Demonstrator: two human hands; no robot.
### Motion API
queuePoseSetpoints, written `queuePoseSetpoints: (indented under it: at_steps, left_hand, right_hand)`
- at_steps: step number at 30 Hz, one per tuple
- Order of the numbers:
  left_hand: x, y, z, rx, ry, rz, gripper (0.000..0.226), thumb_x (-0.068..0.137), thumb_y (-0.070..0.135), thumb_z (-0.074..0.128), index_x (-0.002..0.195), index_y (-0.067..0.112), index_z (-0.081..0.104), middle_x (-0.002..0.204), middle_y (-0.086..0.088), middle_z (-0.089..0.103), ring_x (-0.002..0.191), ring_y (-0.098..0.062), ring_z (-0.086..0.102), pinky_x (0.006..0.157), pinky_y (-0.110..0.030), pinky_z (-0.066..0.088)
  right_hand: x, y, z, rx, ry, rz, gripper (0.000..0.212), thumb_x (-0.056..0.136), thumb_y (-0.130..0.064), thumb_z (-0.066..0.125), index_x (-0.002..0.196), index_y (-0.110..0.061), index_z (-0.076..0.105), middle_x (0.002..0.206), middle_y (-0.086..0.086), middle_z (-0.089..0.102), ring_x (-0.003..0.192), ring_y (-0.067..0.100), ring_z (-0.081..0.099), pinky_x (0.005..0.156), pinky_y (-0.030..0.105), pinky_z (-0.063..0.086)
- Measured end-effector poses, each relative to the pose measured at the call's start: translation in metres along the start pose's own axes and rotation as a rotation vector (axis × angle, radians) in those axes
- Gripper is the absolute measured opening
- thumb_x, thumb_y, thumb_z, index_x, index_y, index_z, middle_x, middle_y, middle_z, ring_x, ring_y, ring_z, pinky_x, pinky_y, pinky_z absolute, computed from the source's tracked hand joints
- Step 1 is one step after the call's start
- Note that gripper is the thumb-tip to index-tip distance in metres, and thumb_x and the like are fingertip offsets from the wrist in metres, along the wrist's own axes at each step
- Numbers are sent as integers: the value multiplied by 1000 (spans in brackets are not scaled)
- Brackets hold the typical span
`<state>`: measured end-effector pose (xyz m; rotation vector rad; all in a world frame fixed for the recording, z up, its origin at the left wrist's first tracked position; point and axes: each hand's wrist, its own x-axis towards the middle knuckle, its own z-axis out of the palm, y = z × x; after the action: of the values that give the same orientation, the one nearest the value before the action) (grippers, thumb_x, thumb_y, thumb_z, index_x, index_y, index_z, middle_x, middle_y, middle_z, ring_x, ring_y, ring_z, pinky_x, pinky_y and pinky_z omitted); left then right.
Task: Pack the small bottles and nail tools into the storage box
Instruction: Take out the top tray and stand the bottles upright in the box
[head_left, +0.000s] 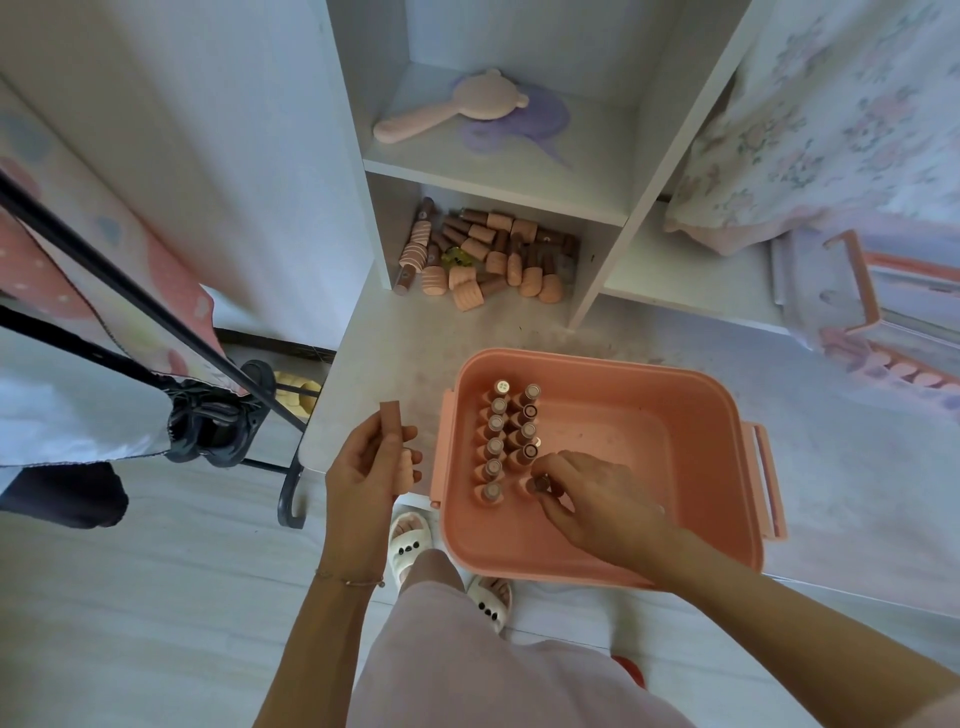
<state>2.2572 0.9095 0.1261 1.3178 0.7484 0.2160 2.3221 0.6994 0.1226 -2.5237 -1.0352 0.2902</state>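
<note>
An open pink storage box (696, 519) stands on the white desk. Two rows of several small brown-capped bottles (496, 441) stand upright along its left side. My right hand (597, 499) is inside the box, its fingers closed on one small bottle (537, 486) at the near end of the right row. My left hand (371, 467) hovers left of the box and holds another small bottle (390, 418) with its brown cap pointing up. A loose pile of more small bottles (488, 254) lies in the lower shelf cubby behind the box.
A pink hand mirror (447, 111) and a purple one (524, 122) lie on the upper shelf. The box lid with a pink handle (852, 291) rests at the right. A black rack (156, 322) with hanging clothes stands at the left. Slippered feet show below.
</note>
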Motion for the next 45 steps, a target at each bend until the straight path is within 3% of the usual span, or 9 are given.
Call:
queuePoseSetpoints:
  at_steps: [4,10,20,24,38,45]
  left_hand:
    - [0,-1,0,5,10,8,16,93,22,52,92,31,66,84,11,69,73,-9,62,67,-29,49]
    - [1,-2,1,-2,15,8,17,93,21,51,93,30,65,83,11,69,74,-10,62,68,-30,49]
    - [2,-2,0,1,25,17,16,93,23,52,92,32,65,84,12,69,72,-5,63,67,-27,50]
    - [2,-2,1,8,26,23,15,93,24,51,94,32,64,83,13,69,71,-4,63,63,-22,51]
    - [2,-1,2,-5,27,13,18,94,20,51,93,32,64,84,11,69,71,-6,63,64,-25,50]
    - [0,2,4,-12,19,9,16,93,20,51,96,28,64,84,12,69,71,-5,63,67,-28,50]
  right_hand:
    - [3,-2,0,20,14,-9,13,84,-15,59,95,-8,61,81,6,65,69,24,61,55,26,41]
    - [7,-3,5,32,35,-10,14,83,-13,63,94,-5,62,81,9,65,68,26,61,56,30,47]
    - [12,-4,5,16,43,-22,13,77,-10,69,88,-7,62,73,6,63,60,23,59,54,19,37]
    - [11,-3,6,18,49,-24,12,78,-10,68,88,-7,62,74,6,63,61,23,59,52,22,42]
    - [10,-3,10,49,56,-13,11,82,-11,64,91,-5,62,78,9,64,65,25,60,54,32,49]
    - [10,-4,8,34,64,-23,13,79,-11,68,91,-7,63,75,6,63,62,22,59,52,24,44]
